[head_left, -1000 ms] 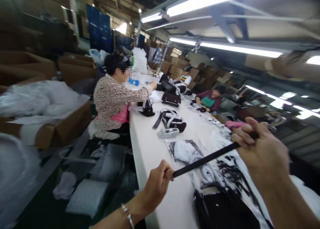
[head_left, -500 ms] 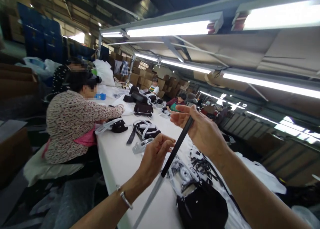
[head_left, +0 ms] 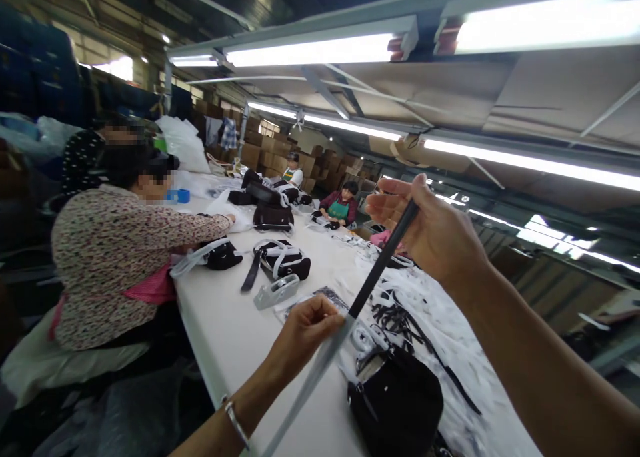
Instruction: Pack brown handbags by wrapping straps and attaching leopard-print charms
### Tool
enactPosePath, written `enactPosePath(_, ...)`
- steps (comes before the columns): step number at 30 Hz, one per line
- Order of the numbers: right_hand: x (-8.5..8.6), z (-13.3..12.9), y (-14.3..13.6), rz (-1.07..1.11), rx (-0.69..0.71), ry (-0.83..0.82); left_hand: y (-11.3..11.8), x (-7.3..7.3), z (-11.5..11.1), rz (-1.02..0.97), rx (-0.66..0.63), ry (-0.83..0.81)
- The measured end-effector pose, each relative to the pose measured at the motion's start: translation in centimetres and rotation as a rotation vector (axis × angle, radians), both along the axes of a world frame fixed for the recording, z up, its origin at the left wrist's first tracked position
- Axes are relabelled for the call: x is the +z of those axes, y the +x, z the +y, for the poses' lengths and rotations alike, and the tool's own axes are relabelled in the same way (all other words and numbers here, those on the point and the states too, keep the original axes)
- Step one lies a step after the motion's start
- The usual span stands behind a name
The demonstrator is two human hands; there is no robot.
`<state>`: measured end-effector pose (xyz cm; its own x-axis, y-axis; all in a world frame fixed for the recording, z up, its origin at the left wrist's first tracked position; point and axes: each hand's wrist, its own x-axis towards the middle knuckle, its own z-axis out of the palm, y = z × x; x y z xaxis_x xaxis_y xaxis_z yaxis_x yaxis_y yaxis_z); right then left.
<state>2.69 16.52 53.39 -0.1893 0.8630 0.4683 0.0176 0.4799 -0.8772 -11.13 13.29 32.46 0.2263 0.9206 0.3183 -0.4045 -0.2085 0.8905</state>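
Left hand [head_left: 311, 329]: grip pinching translucent sleeve [head_left: 316, 375] where black strap [head_left: 383, 264] enters; right hand [head_left: 436, 234]: thumb pinning far end, fingers loose, apparently to hold strap straight.

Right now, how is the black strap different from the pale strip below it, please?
The black strap is dark and looks opaque; the pale strip is whitish and partly see-through. The black strap slants up to the right hand, while the pale strip extends down from the left hand. Both are long, narrow and follow nearly one line.
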Motion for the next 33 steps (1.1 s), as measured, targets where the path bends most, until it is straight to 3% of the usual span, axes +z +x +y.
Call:
enactPosePath(4, -0.5, -0.5, -0.2, -0.049, -0.006, 0.008, 0.4, 3.0, 1.3, -0.136, -0.025, 0.053)
enactPosePath(9, -3.1, -0.1, -0.4, -0.102, 0.044, -0.026, 1.7, 8.5, 2.8, -0.317, -0.106, 0.104)
enactPosePath(13, -5.1, -0.3, 0.0, -0.133, 0.110, -0.141, 2.6, 11.2, 3.5, -0.267, -0.059, 0.218)
enactPosePath(18, -4.3, -0.5, 1.9, -0.154, 0.131, -0.162, 3.1, 10.5, 3.6, -0.097, 0.061, 0.232)
enactPosePath(22, -2.7, -0.2, 3.6, -0.300, -0.075, -0.062, 3.3, 9.6, 3.7, -0.033, 0.040, 0.221)
enactPosePath(24, -2.3, -0.1, 4.2, -0.515, -0.098, -0.006, 3.4, 9.5, 4.0, 0.007, -0.007, 0.232)
enactPosePath(27, -2.7, -0.2, 4.8, -0.807, 0.027, -0.063, 3.5, 9.3, 4.4, 0.006, -0.117, 0.212)
enactPosePath(30, -3.8, -0.4, 5.5, -0.830, 0.054, -0.164, 3.3, 8.3, 4.6, -0.025, -0.234, 0.111)
enactPosePath(33, -5.2, -0.6, 6.6, -0.715, 0.012, -0.229, 2.8, 6.0, 4.2, 0.066, -0.362, 0.053)
